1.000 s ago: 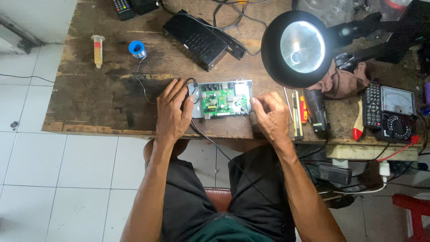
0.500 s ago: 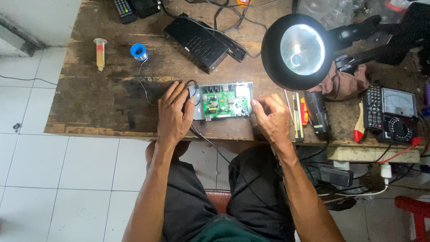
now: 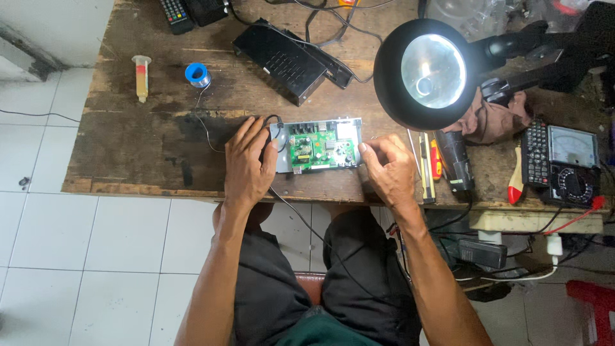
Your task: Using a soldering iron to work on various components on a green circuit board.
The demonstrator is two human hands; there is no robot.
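Observation:
A green circuit board in a shallow metal tray (image 3: 318, 146) lies near the front edge of the worn wooden bench (image 3: 141, 147). My left hand (image 3: 248, 161) rests flat against the tray's left end, fingers over a black cable (image 3: 272, 119) that leaves that side. At the tray's right end my right hand (image 3: 391, 170) has its fingers curled, with the fingertips touching the edge. Neither hand lifts the tray off the wood.
A round magnifier lamp (image 3: 424, 72) hangs over the bench at the right. Behind the board lies a black box (image 3: 283, 59). A solder spool (image 3: 198, 75) and a syringe (image 3: 141, 77) sit left. Screwdrivers (image 3: 430, 161) and a multimeter (image 3: 564, 161) lie right.
Both hands stay on the ends of the tray; the fingers shift only slightly. The view has drifted a little.

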